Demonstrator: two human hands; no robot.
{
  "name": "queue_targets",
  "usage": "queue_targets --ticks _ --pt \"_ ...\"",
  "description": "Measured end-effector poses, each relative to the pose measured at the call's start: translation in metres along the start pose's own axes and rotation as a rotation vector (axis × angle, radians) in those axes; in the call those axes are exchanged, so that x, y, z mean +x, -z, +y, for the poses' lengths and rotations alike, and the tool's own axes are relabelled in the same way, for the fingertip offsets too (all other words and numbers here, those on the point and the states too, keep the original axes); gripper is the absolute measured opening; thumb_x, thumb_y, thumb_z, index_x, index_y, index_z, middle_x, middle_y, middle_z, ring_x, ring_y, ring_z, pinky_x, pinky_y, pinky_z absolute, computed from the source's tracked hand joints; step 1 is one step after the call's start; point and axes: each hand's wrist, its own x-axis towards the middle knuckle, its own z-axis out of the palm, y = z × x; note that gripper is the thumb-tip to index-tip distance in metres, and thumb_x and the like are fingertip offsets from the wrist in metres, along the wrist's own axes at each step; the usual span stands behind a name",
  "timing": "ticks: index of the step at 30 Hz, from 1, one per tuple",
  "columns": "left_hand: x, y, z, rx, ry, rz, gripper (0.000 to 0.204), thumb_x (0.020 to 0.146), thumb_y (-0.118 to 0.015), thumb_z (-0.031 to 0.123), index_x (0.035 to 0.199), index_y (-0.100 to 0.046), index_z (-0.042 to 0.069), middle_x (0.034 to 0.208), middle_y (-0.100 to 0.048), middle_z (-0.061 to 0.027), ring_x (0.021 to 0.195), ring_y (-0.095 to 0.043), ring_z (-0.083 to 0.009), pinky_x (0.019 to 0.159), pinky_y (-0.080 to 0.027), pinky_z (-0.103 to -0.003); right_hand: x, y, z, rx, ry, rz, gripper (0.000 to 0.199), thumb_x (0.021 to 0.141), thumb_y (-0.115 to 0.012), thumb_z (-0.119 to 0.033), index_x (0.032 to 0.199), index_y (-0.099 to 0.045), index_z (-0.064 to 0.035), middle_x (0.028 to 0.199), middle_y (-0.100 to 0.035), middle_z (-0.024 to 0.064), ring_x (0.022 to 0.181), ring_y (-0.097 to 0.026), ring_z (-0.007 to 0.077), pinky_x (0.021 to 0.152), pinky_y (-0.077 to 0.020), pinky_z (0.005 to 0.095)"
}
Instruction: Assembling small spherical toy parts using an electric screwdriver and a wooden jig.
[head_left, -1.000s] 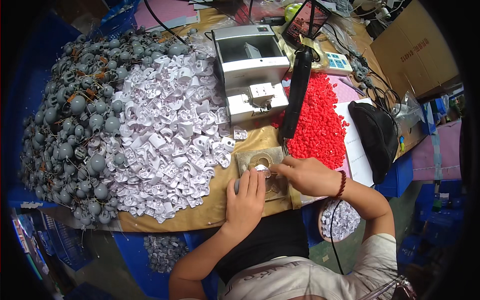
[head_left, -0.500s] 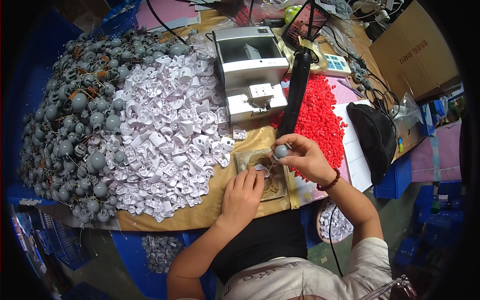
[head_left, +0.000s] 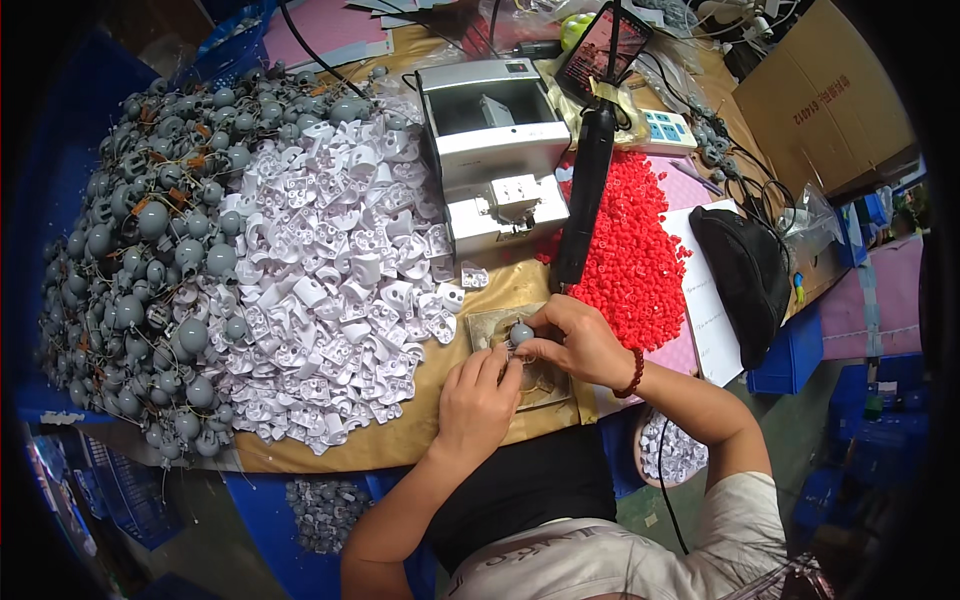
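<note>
Pinching the grey ball [head_left: 521, 333], the right grip [head_left: 588, 347] has it at its very tips.

The round part [head_left: 521, 333] in the right hand [head_left: 585, 345] is plain grey, above a dull grey-beige plate [head_left: 480, 328] blotched with brown at the near edge of the golden-brown tabletop [head_left: 428, 420]. Toward the left edge, a grey heap [head_left: 150, 220] is flecked with orange, beside a pile of white pieces [head_left: 330, 290]. The machine [head_left: 490, 142] toward the far edge is silver and black. Toward the right edge come a bright red pile [head_left: 630, 260], a pink sheet [head_left: 664, 358], white paper [head_left: 708, 325] and a black pouch [head_left: 745, 275]. The wrist's beaded bracelet [head_left: 634, 372] is dark red.
</note>
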Motion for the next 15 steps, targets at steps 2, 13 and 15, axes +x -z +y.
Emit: queue_targets --ticks 2,13,15 --pt "0.002 0.000 0.002 -0.005 0.025 -0.003 0.029 0.074 -0.075 0.006 0.103 -0.071 0.005 0.113 -0.067 -0.0119 0.105 -0.064 -0.0304 0.087 -0.053 -0.042 -0.005 -0.003 -0.002 0.001 -0.014 0.025 0.030 0.083 -0.084 -0.023 0.096 -0.066 -0.0033 0.084 -0.064 0.0121 0.076 -0.065 0.0315 0.064 -0.0519 0.0407" --pt "0.005 -0.004 0.000 -0.009 0.025 0.042 0.023 0.078 -0.076 0.008 0.099 -0.068 0.005 0.105 -0.066 -0.0113 0.098 -0.063 -0.0300 0.082 -0.052 -0.042 -0.013 -0.014 0.001 -0.022 -0.014 0.047 0.034 0.088 -0.079 -0.027 0.109 -0.063 -0.0054 0.085 -0.064 0.0110 0.074 -0.065 0.0285 0.063 -0.0515 0.0388" --pt "0.011 -0.002 0.004 -0.005 0.108 0.024 0.029 0.078 -0.075 0.011 0.105 -0.067 0.006 0.104 -0.064 -0.0093 0.097 -0.062 -0.0281 0.080 -0.051 -0.041 -0.011 -0.010 -0.008 -0.015 -0.056 0.025 0.034 0.089 -0.078 -0.026 0.112 -0.062 -0.0057 0.085 -0.064 0.0108 0.075 -0.065 0.0286 0.064 -0.0518 0.0391"
